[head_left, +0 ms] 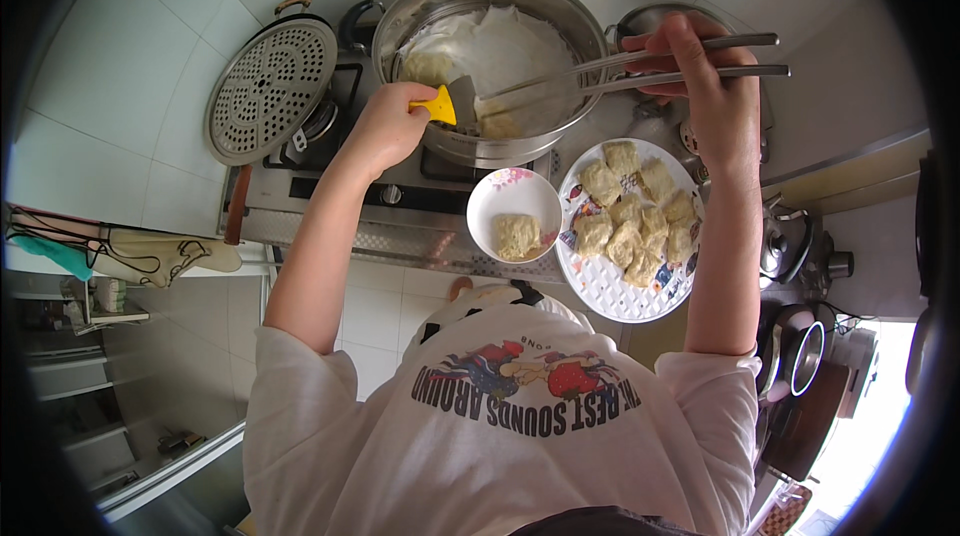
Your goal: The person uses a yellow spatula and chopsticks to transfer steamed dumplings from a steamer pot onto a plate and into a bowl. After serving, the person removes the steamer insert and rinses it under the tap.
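**Scraper and chopsticks at work in the steamer pot**

Landmark: the steamer pot on the stove.

Far left of pot: perforated steamer lid, leaning upright on the stove's back-left corner, w/ a mitt hanging below it.

Left hand, at the pot's near-left rim, is clenched on a scraper by its yellow grip. The grey blade pokes over the rim into the pot, long axis running left-right, blade end to the right, toward a piece of the food lying on white cloth just inside the near wall. A second piece sits at the pot's left side.

Just in front of pot: small white bowl holding one piece; right of that, a patterned plate w/ approx. a dozen pieces piled up.

Right hand, at the pot's right rim, grasps metal chopsticks. Their long axis also runs left-right, tips pointing left and down into the pot, butts sticking out right past the hand. Tips meet the scraper blade near the front piece.

To do it well, I'd judge: keep blade flat under the piece, lift w/ the sticks gently so it doesn't tear, wrists clear of the hot rim.
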Tool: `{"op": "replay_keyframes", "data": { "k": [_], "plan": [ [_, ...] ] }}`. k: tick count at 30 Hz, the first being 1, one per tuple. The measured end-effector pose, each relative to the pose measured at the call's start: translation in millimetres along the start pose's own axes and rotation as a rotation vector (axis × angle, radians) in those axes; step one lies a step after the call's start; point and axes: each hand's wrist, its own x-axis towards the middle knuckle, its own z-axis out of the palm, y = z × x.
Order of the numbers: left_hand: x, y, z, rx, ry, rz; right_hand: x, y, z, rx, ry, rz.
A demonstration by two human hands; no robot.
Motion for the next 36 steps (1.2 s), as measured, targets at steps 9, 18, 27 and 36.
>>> {"op": "replay_keyframes", "data": {
  "k": [9, 18, 27, 36],
  "plan": [
    [0, -1, -2, 0.048, -0.040, 0.095, -3, 13, 25, -0.053, -0.033, -0.012],
    [-9, 12, -10, -0.116, -0.103, -0.040, -7, 7, -1, -0.004, 0.105, -0.029],
    [-4, 4, -10, -0.205, -0.118, -0.041, -4, 11, 5, -0.017, 0.121, -0.031],
    [-1, -10, -22, -0.330, -0.211, -0.039, 6, 0, -11, -0.067, 0.116, -0.051]
  ]
}}
